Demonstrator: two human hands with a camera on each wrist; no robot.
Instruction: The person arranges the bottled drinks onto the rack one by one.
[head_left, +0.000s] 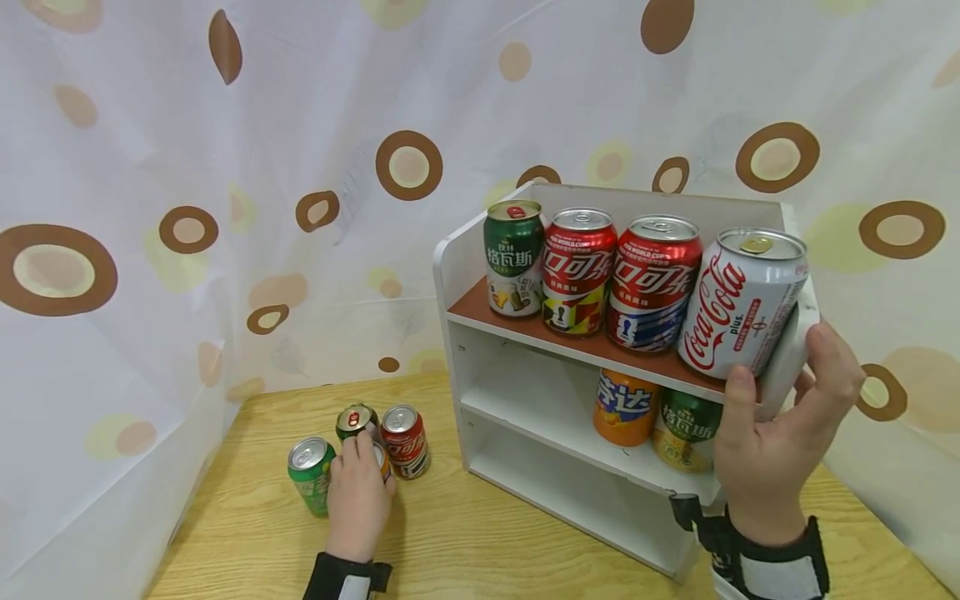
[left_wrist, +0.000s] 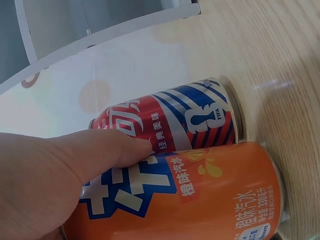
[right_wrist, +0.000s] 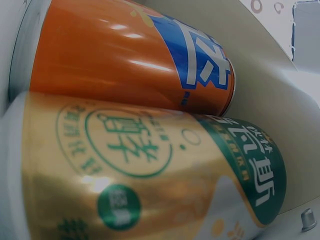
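My left hand grips an orange soda can on the table, its thumb lying along the can's side. Around it stand a green can, a dark green can and a red Coca-Cola can. The white shelf's right side is held by my right hand, fingers at the side panel, thumb at the top board's front edge. That thumb is by the base of a white Coca-Cola plus can; whether it touches the can is unclear.
On the top board also stand a green kvass can and two red Coca-Cola cans. The middle level holds another orange can and a gold-green can. Patterned curtains hang behind and beside the table.
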